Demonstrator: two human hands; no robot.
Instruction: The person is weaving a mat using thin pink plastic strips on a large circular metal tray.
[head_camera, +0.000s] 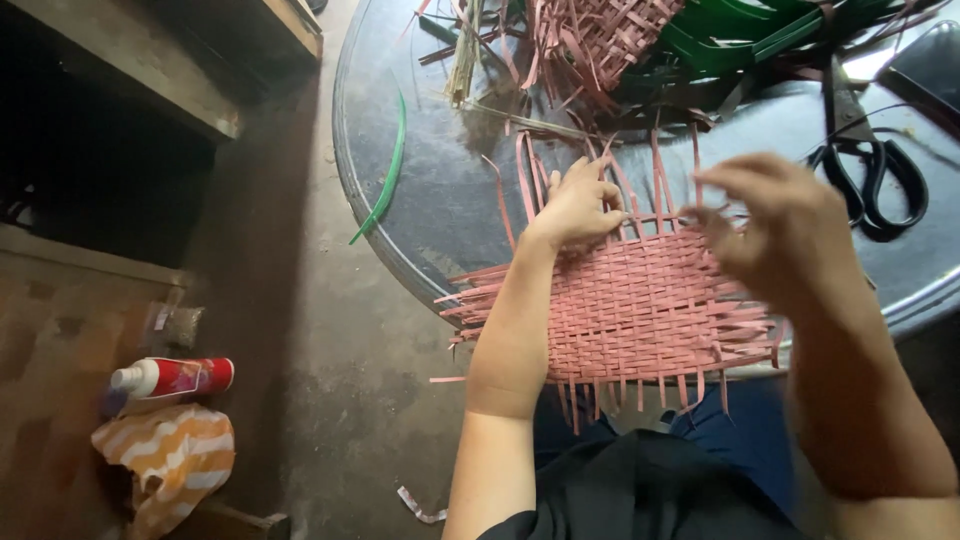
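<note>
A flat pink mat of woven plastic strips (640, 310) lies at the near edge of a round dark table (440, 180), overhanging the person's lap. The left hand (580, 205) presses flat, fingers spread, on its far edge. The right hand (775, 225) pinches loose strip ends. It looks light, springy and easily unravelled. Black scissors (870, 180) lie just right; bare tabletop opens leftward.

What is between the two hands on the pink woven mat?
In the head view, loose upright pink strips of the woven mat stand between the left hand and the right hand.
</note>
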